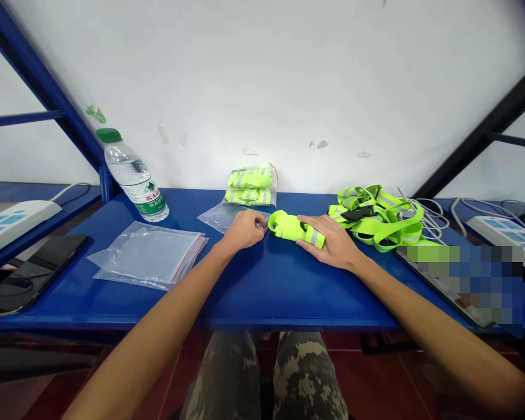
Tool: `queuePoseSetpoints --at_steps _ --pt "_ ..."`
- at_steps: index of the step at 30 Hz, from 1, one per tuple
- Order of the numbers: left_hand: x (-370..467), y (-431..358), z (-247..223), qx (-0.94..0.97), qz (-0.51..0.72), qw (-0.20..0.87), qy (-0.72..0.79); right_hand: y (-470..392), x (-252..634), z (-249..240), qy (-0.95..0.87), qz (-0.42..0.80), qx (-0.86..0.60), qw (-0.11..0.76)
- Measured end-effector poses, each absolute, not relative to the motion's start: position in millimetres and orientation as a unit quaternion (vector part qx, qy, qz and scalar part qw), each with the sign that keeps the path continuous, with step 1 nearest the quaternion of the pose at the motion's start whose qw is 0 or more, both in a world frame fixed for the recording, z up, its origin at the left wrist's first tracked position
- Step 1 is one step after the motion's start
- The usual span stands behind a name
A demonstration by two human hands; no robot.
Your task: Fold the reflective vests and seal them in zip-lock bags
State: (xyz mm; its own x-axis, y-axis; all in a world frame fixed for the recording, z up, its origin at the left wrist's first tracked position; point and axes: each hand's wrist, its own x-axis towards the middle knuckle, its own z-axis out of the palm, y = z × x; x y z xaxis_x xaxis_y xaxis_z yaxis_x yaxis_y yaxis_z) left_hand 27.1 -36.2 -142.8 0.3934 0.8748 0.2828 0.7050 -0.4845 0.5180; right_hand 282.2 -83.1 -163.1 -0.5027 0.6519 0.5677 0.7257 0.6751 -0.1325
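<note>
My left hand (246, 229) has its fingers curled together at the right end of a clear plastic zip bag (216, 216) lying flat on the table. Part of that bag is hidden behind the hand. My right hand (330, 240) is wrapped over a folded bundle of neon-yellow reflective strap (291, 226) with grey stripes. The bundle's left end forms a loop close to my left fingertips. Beyond the hands, packed zip bags of reflective straps (250, 186) are stacked against the wall. Right of my right hand lies a loose heap of reflective straps (385, 216) with black buckle parts.
Several zip bags (151, 254) lie on the blue table (254, 291) at left, by a water bottle (135, 175). A phone (35, 271) and a power strip (9, 224) are further left. A partly blurred device (446, 286), white cables (433, 216) and another power strip (507, 233) sit at right.
</note>
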Motion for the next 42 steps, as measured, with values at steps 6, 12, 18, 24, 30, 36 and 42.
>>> queuePoseSetpoints --at_steps 6,12,18,24,30,36,42 --pt "27.3 -40.2 -141.4 0.823 0.215 0.126 0.510 -83.8 281.8 -162.5 -0.862 -0.058 -0.402 0.303" --pt "28.9 -41.3 -141.0 0.853 0.226 0.105 0.457 -85.3 279.1 -161.7 -0.876 -0.052 -0.383 0.288" --pt "30.7 -43.8 -143.6 0.881 0.258 0.083 0.388 -85.4 279.4 -160.7 -0.883 -0.040 -0.385 0.265" --pt "32.9 -49.4 -134.4 0.877 0.298 0.108 0.362 -83.2 279.2 -161.9 -0.877 -0.050 -0.397 0.267" --pt "36.6 -50.2 -131.2 0.857 0.323 0.156 0.369 -85.5 275.7 -162.5 -0.888 -0.064 -0.380 0.252" --pt "33.7 -45.1 -133.8 0.842 0.305 0.182 0.406 -85.2 280.0 -159.0 -0.877 -0.064 -0.388 0.276" --pt "32.2 -38.4 -136.4 0.818 0.322 0.183 0.441 -82.0 286.0 -157.9 -0.853 -0.013 -0.415 0.316"
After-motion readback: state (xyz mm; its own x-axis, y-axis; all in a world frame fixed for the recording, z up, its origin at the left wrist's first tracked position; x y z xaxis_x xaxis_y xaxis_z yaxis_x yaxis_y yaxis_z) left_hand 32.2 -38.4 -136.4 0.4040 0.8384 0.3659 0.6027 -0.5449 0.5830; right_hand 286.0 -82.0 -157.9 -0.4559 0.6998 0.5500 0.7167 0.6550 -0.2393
